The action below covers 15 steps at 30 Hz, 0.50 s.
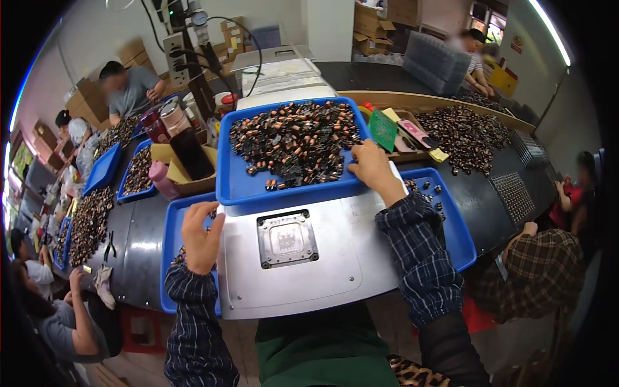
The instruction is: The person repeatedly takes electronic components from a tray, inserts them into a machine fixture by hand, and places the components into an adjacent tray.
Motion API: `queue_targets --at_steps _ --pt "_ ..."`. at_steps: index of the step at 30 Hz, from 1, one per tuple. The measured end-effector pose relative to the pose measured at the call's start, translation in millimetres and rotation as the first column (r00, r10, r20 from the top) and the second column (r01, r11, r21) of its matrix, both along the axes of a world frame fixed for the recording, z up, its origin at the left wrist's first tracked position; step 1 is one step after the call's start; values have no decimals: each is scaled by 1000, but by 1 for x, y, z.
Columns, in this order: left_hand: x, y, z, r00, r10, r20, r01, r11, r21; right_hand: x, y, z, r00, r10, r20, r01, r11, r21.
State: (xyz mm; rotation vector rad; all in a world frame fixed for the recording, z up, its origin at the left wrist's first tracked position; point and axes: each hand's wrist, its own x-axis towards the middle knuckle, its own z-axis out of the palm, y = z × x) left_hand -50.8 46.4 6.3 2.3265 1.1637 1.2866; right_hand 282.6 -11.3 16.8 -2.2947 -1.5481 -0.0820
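Note:
A blue tray [224, 184] heaped with small black parts with copper-coloured coils [303, 135] stands in front of me. My right hand [376, 171] reaches over its near right corner. Its fingers are curled beside the heap, and anything between the fingertips is too small to make out. My left hand [201, 237] hovers at the left edge of a silver metal plate [309, 284], thumb and fingers apart, holding nothing. Set into the plate is a square metal fixture [287, 238] with small recesses in its middle.
Blue trays [169, 258] with loose parts flank the plate. Behind the right one lie a green circuit board [383, 131], a pink device [416, 134] and a pile of parts [464, 135]. A pink bottle [162, 179] and cups stand left. Co-workers sit around the bench.

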Motion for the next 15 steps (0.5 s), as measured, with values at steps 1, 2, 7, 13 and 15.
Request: queue_targets --at_steps 1,2,7,13,15 --pt "14 7 2 996 -81 -35 80 997 -9 6 3 -9 998 27 52 -29 999 41" --pt "24 11 5 985 -155 -71 154 988 -20 0 8 -9 997 52 61 -54 998 35" --pt "77 41 -6 969 -236 -78 218 956 -195 -12 8 -17 997 66 38 -73 971 226" --pt "90 49 -7 933 -340 -118 284 896 -340 -5 -4 -13 996 83 36 -90 952 293" --pt "93 51 -5 919 -395 8 366 841 -398 -2 -3 -15 996 85 26 -89 943 320"
